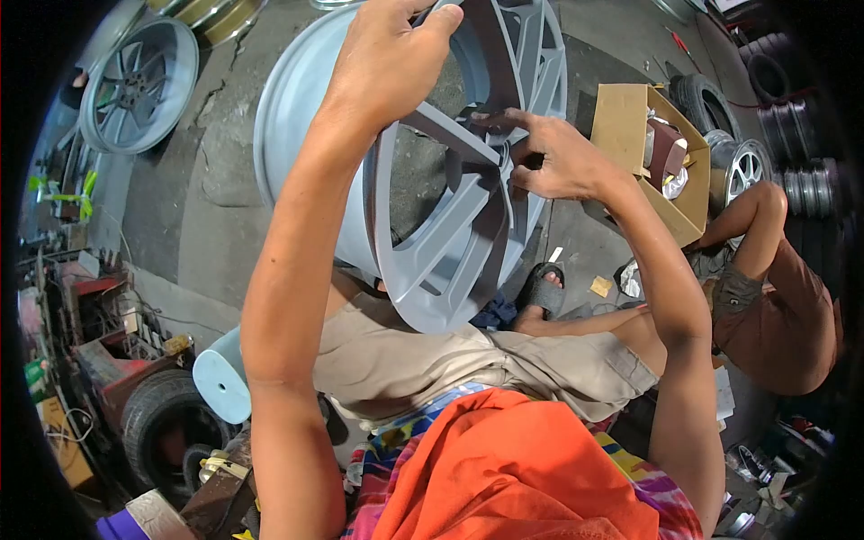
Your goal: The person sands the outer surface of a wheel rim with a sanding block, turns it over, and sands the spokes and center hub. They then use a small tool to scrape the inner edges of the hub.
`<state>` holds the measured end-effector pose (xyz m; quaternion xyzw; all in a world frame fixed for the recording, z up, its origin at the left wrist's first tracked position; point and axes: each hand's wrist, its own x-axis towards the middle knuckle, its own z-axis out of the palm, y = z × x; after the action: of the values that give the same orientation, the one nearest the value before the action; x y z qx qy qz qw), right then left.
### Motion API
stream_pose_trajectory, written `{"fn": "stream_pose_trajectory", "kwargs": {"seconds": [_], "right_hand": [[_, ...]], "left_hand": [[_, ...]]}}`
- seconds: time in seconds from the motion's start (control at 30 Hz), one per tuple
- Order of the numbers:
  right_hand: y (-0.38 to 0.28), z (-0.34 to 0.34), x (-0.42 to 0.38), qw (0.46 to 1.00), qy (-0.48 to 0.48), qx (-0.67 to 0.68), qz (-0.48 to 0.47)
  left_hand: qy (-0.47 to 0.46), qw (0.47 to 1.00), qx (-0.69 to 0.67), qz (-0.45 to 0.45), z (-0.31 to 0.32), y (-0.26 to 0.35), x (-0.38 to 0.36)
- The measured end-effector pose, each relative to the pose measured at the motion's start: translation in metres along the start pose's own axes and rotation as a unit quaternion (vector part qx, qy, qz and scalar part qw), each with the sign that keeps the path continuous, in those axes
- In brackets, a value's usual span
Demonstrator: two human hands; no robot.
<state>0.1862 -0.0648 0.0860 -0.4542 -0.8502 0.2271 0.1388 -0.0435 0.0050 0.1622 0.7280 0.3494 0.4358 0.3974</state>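
A grey primed alloy wheel rim stands upright on my lap, its spokes facing right. My left hand grips the top edge of the rim, fingers curled over it. My right hand presses a small dark piece, likely sandpaper, against a spoke near the hub, with the index finger stretched along the spoke.
An open cardboard box with small items sits on the concrete floor to the right. Another person's legs are beside it. Another grey rim lies top left, polished rims and tyres at right, a tyre and clutter at left.
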Motion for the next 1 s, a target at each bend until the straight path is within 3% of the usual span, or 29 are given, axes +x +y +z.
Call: {"fn": "stream_pose_trajectory", "kwargs": {"seconds": [0.07,0.1,0.13,0.17,0.23,0.3,0.37,0.43,0.5,0.53,0.63,0.73,0.77,0.8,0.83,0.87,0.9,0.97,1.0], "right_hand": [[-0.003,-0.002,-0.005,0.999,-0.023,0.046,0.016],[-0.005,-0.003,-0.007,0.994,-0.048,0.093,0.032],[0.0,0.006,-0.012,0.998,0.0,0.071,0.001],[0.003,0.005,-0.016,0.997,0.002,0.073,0.001],[0.011,0.002,-0.026,0.991,0.003,0.116,0.067],[0.03,0.013,-0.046,0.982,0.054,0.171,0.064],[0.058,0.026,-0.072,0.925,0.152,0.285,0.199],[0.079,0.032,-0.098,0.869,0.18,0.34,0.311],[0.094,0.037,-0.121,0.855,0.188,0.358,0.324],[0.095,0.035,-0.132,0.833,0.202,0.381,0.347],[0.084,0.02,-0.152,0.79,0.234,0.414,0.387],[0.073,0.012,-0.157,0.739,0.311,0.474,0.363],[0.072,0.012,-0.16,0.734,0.318,0.478,0.362],[0.073,0.012,-0.163,0.717,0.338,0.497,0.354],[0.073,0.012,-0.166,0.698,0.358,0.516,0.344],[0.072,0.008,-0.168,0.697,0.342,0.532,0.337],[0.069,0.007,-0.171,0.694,0.348,0.534,0.335],[0.058,0.006,-0.176,0.751,0.345,0.471,0.308],[0.055,0.004,-0.179,0.748,0.351,0.473,0.306]], "left_hand": [[0.009,1.0,-0.007,0.003,0.0,0.002,0.0],[0.015,0.998,-0.012,-0.054,-0.001,0.006,0.0],[0.021,0.993,-0.017,-0.111,-0.002,0.008,-0.001],[0.019,0.994,-0.014,-0.111,-0.002,0.003,0.0],[0.039,0.999,-0.012,0.013,-0.002,-0.012,0.004],[0.056,0.998,0.002,-0.012,-0.002,-0.003,0.003],[0.063,0.997,0.017,-0.039,0.001,-0.005,0.005],[0.092,0.994,0.053,-0.001,-0.001,-0.028,0.029],[0.082,0.993,0.076,-0.043,-0.004,-0.028,0.045],[0.091,0.984,0.098,-0.116,-0.003,-0.016,0.045],[0.102,0.989,0.096,-0.041,-0.009,-0.056,0.087],[0.061,0.974,0.201,-0.085,-0.017,-0.07,0.121],[0.021,0.957,0.273,-0.095,-0.024,-0.083,0.136],[-0.069,0.738,0.671,0.022,-0.036,-0.115,0.169],[-0.072,0.735,0.674,0.029,-0.031,-0.108,0.168],[0.027,0.923,0.36,-0.131,-0.028,-0.101,0.165],[0.118,0.955,-0.016,-0.271,-0.023,-0.093,0.163],[0.118,0.959,-0.019,-0.258,-0.012,-0.079,0.16],[0.123,0.961,-0.033,-0.247,-0.004,-0.069,0.151]]}}
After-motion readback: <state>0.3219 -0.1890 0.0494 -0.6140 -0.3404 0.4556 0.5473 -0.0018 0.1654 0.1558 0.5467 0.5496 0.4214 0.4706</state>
